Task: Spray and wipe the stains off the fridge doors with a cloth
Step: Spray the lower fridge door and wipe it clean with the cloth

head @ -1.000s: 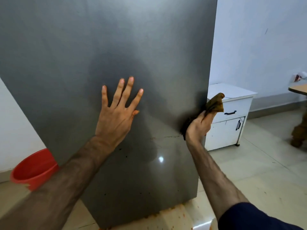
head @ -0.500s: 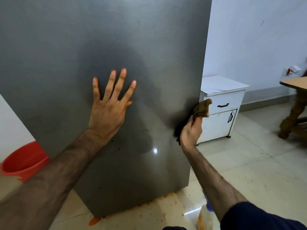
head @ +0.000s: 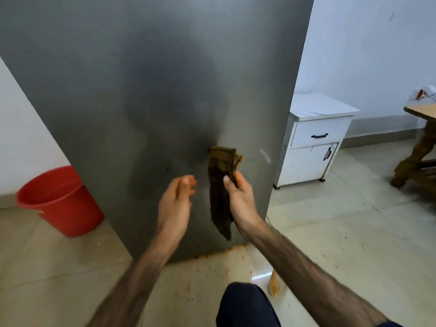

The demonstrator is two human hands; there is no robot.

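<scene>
The cloth [head: 221, 185] is pinched near its middle by the right hand [head: 238, 199], thumb on the front, fingers curled behind, so it's properly gripped. It's folded into a long strip, top end sticking up above the thumb, bottom end hanging loose below the hand, all in front of the lower part of the fridge [head: 151, 90]. Whether the top is actually touching the metal can't be made out.

What's changed: a second ago the cloth was bunched up and pushed against the fridge's right edge, and the left hand [head: 175, 197] was spread flat on the panel as a brace. Now the brace has been dropped and the cloth pulled back toward the middle. Looks like wiping has been paused so the cloth can be refolded or passed over, probably to get a cleaner face.

The left hand is blurred, palm facing right, fingers loosely extended and nothing held, just beside the cloth. Both forearms are angled up and inward. A few dark specks can be seen on the panel, plus orange splatter on the floor [head: 354, 244].
</scene>
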